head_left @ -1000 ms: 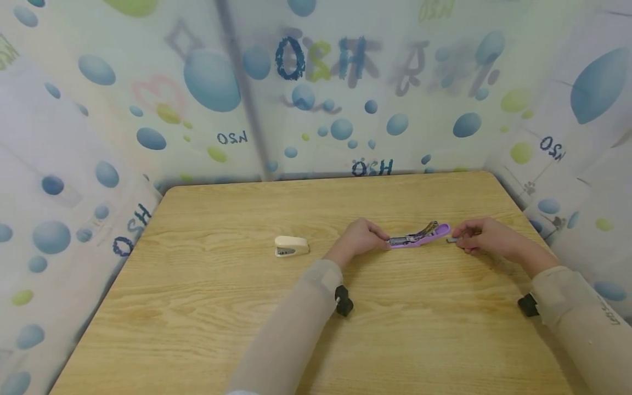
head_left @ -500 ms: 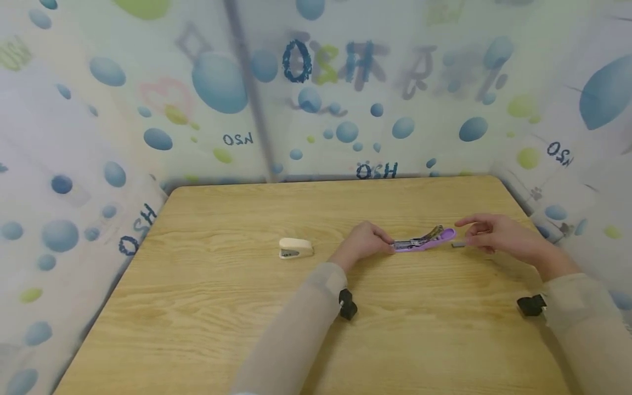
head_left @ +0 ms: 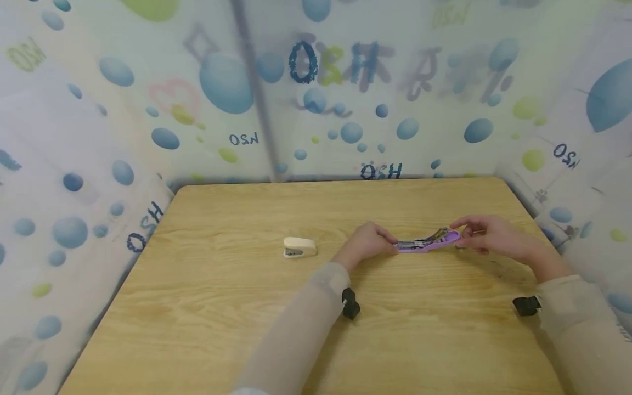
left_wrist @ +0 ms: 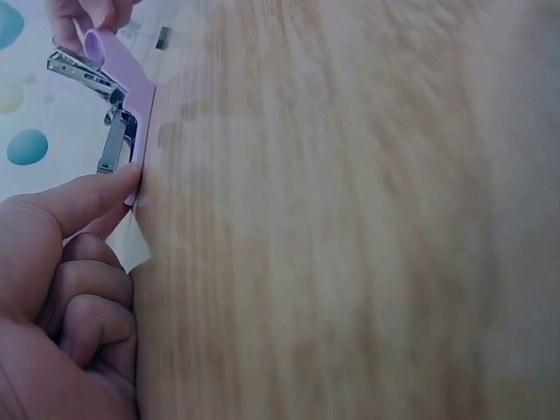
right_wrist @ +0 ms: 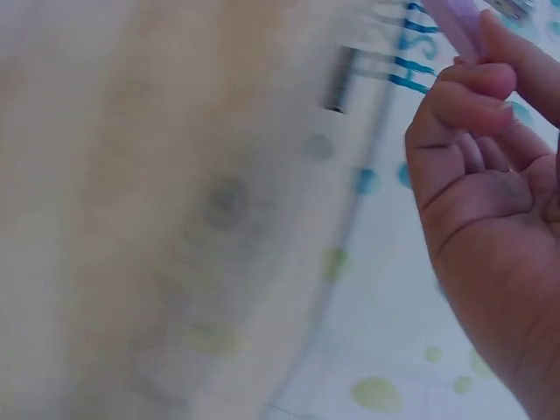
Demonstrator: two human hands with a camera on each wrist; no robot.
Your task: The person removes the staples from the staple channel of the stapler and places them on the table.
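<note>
A purple stapler [head_left: 424,246] lies opened out, its metal magazine and spring parts showing. My left hand [head_left: 369,241] pinches its left end between thumb and index finger, the other fingers curled in the left wrist view. At the other end, my right hand [head_left: 494,237] grips the purple tip [right_wrist: 459,26] between thumb and fingers. A small grey strip of staples [left_wrist: 163,38] lies on the table just beside that end; in the head view the right hand mostly hides it.
To the left of the left hand stands a cream-coloured mini stapler [head_left: 299,247] on the wooden table [head_left: 222,307]. Printed curtains [head_left: 316,109] with blue and green spots rise behind the table and along both sides. Each wrist wears a black camera [head_left: 350,303].
The right hand has let go of the staple strip, leaving it on the table, and has moved onto the purple stapler's right end. The left hand keeps its pinch; the head view has shifted slightly.
</note>
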